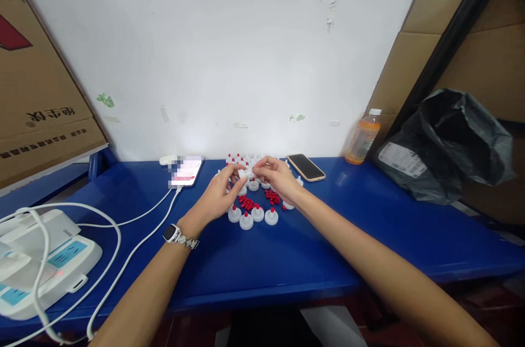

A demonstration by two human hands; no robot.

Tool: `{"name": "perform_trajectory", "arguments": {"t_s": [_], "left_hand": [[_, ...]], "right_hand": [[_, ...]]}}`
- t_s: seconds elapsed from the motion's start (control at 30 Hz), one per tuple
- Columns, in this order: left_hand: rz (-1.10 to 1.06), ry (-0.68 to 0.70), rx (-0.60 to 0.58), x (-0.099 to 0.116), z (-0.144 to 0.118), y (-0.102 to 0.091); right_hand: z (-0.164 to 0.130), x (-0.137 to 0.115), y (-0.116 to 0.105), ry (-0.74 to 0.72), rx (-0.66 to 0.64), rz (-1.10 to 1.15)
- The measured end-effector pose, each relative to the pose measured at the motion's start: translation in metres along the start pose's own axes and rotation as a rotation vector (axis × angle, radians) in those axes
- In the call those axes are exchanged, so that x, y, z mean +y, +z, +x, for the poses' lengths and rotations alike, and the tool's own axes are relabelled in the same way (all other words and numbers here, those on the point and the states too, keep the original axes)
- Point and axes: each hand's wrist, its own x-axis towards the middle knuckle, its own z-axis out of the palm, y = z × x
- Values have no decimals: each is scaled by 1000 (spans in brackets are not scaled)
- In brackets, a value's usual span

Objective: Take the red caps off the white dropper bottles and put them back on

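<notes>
Both forearms reach forward over the blue surface point(287, 259) and converge near the wall. The left hand point(219, 196), a watch point(172, 233) on its wrist, lies palm-down with fingers curled in, thumb and forefinger pinching a small white piece point(245, 173). The right hand point(275, 176) comes in from the other side, wrist bent, its fingertips closed on the same piece — the two hands meet just above the cluster.

Below them lie white caps point(252, 217) with red tips; four stand in a row nearest the person, and more sit behind the hands, too crowded and small to count. Between the rows lies a loose scatter of tiny red plugs point(246, 203) — too many and too fine to count.

Two phones rest on the surface: one point(186, 171) to the left on a white cable, one dark point(306, 167) to the right. One orange bottle point(363, 137) stands by the wall, one black bag point(447, 144) beside it, and one white device point(45, 265) at far left.
</notes>
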Motion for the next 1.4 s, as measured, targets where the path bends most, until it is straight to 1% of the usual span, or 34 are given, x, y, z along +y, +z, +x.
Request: {"name": "perform_trajectory", "arguments": {"t_s": [0.1, 0.2, 0.3, 0.43, 0.53, 0.6, 0.67, 0.73, 0.8, 0.83, 0.9, 0.93, 1.03, 1.1, 1.17, 1.27, 1.4], "left_hand": [[-27, -8, 12, 1, 0, 1], [-56, -24, 33, 0, 0, 4], [-125, -20, 70, -2, 1, 7], [-246, -23, 124, -1, 3, 13], [-306, -55, 153, 2, 3, 16], [-325, -70, 170, 5, 3, 17], [-317, -71, 190, 7, 4, 13], [-288, -58, 193, 6, 4, 6], [-251, -47, 156, 1, 5, -4], [-222, -52, 115, -3, 5, -10], [-117, -79, 73, -14, 4, -22], [-42, -97, 71, -20, 3, -27], [189, -140, 129, -38, 1, -38], [257, -164, 137, -48, 1, -40], [264, -177, 105, -55, 0, -38], [270, -181, 58, -59, -1, -32], [269, -156, 49, -62, -2, -26]], "right_hand": [[-2, 2, 3, 45, 21, 58], [-6, 5, 4, 32, 26, 90], [-9, 8, 8, -30, 55, 88], [-9, 8, 17, -153, 145, 23], [-9, 0, 28, -222, 172, -5], [-7, -8, 34, -256, 165, -9], [-1, -18, 37, -277, 114, -28], [9, -26, 36, -286, 13, -100], [20, -30, 30, -279, -95, -211], [26, -30, 26, -272, -139, -268], [36, -27, 20, -260, -187, -379], [40, -24, 18, -255, -200, -438], [48, -13, 17, -243, -236, -635], [52, -5, 20, -239, -277, -764], [57, 3, 23, -254, -317, -875], [65, 13, 26, -277, -369, -1024], [69, 17, 29, -271, -426, -1168]]}}
